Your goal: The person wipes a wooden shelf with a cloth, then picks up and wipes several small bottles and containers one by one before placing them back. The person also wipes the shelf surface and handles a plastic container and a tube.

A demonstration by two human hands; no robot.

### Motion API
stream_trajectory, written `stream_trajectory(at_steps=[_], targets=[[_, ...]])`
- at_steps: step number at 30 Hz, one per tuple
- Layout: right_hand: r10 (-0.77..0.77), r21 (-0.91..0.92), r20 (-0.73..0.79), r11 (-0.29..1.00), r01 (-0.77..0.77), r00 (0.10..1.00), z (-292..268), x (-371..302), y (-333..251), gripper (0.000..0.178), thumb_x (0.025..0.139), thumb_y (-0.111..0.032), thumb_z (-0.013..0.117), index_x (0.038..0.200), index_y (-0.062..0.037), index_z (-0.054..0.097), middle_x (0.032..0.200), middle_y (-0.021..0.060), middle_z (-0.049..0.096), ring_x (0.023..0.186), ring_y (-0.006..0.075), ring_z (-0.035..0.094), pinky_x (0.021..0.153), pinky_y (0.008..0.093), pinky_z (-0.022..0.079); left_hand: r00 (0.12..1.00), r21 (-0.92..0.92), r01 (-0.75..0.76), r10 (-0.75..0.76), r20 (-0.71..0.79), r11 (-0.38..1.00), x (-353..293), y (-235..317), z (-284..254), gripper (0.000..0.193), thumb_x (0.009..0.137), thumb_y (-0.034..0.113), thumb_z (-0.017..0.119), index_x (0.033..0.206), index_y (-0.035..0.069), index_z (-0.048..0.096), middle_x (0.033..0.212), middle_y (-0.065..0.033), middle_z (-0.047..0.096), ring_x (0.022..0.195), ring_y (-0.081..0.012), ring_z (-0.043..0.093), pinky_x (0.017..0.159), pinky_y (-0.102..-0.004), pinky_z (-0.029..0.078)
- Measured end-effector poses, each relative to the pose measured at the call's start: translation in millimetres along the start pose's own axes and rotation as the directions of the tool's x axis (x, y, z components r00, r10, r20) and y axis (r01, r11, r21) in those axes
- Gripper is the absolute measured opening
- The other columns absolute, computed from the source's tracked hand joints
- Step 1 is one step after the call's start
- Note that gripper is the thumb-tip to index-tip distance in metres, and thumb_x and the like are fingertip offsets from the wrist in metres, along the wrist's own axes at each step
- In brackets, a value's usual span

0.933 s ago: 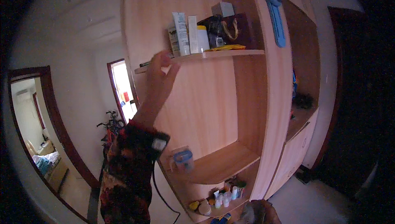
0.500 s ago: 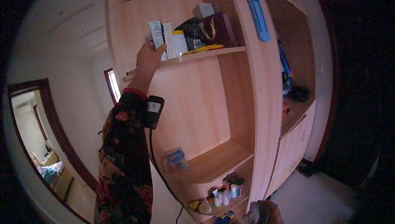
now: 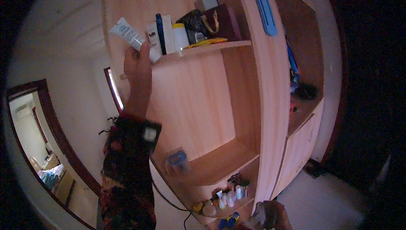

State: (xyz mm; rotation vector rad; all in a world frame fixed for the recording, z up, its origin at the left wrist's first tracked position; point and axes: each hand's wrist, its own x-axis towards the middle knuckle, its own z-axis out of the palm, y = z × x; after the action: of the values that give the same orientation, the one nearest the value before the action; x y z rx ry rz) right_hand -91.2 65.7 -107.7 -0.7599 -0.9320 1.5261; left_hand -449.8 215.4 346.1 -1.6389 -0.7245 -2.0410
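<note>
My left hand (image 3: 138,69) is raised to the upper shelf (image 3: 203,49) and grips a white squeeze tube (image 3: 127,33), tilted to the left off the shelf's end. Close beside it stand another white tube (image 3: 153,35), a dark blue slim bottle (image 3: 160,33), a narrow white box (image 3: 168,35) and a white jar with a yellow lid (image 3: 180,37). At the bottom edge my right hand (image 3: 282,218) is closed around a crumpled greyish thing (image 3: 265,214), which looks like a cloth; it is dim and partly cut off.
Farther along the shelf are a black plastic bag (image 3: 192,25), a dark red gift bag (image 3: 226,27) and a yellow packet (image 3: 208,42). Below sit a clear tub with a blue lid (image 3: 177,160) and several small bottles (image 3: 228,198). A blue wall-hung holder (image 3: 265,12) is on the upright panel.
My left hand has drawn the white tube out to the left and tipped it, uncovering the dark blue bottle and another tube. My right hand stays low with the greyish thing.
</note>
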Motion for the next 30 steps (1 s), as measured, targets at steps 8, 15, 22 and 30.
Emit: stream_trajectory(at_steps=[8,15,22,30], targets=[[-0.205,0.355,0.081,0.920,0.164,0.975,46.1,36.5,-71.4,0.067,0.090,-0.053,0.036,0.132,-0.0006,0.041,0.133,0.0132,0.045,0.123,0.0290,0.042,0.104,0.0410,0.032,0.572,-0.040,0.508,-0.302,0.763,0.860,-263.3,81.5,-12.7,0.034,0.093,0.017,0.045,0.121,-0.002,0.038,0.099,-0.0149,0.060,0.092,-0.0260,0.059,0.082,-0.0385,0.049],[-0.481,-0.374,0.415,0.684,0.626,0.773,120.7,36.5,-101.1,0.106,0.077,-0.051,0.063,0.144,-0.0044,-0.005,0.151,0.0148,0.000,0.139,0.0246,0.001,0.111,0.0363,0.006,0.611,-0.357,0.586,-0.108,0.784,0.727,-389.9,118.5,5.5,0.060,0.082,0.005,0.058,0.130,0.003,0.022,0.115,-0.0145,0.044,0.108,-0.0234,0.049,0.088,-0.0350,0.043],[-0.352,-0.601,0.368,0.616,0.509,0.861,100.9,23.3,-86.3,0.090,0.083,-0.032,0.059,0.145,-0.0101,-0.003,0.152,0.0133,-0.002,0.139,0.0257,0.002,0.110,0.0362,0.011,0.548,-0.311,0.505,-0.020,0.836,0.805,-393.3,131.8,-3.6,0.058,0.077,0.007,0.063,0.126,-0.001,0.033,0.121,-0.0207,0.040,0.113,-0.0360,0.047,0.092,-0.0416,0.040],[-0.513,-0.437,0.021,0.767,0.470,0.858,118.3,43.8,-86.0,0.066,0.079,-0.003,0.067,0.134,-0.0056,0.031,0.114,0.0109,0.053,0.100,0.0188,0.054,0.086,0.0312,0.047,0.334,-0.186,0.660,-0.062,0.941,0.727,-400.6,137.4,-21.3,0.046,0.083,0.011,0.061,0.118,-0.002,0.033,0.103,-0.0216,0.051,0.087,-0.0351,0.057,0.072,-0.0405,0.047]])
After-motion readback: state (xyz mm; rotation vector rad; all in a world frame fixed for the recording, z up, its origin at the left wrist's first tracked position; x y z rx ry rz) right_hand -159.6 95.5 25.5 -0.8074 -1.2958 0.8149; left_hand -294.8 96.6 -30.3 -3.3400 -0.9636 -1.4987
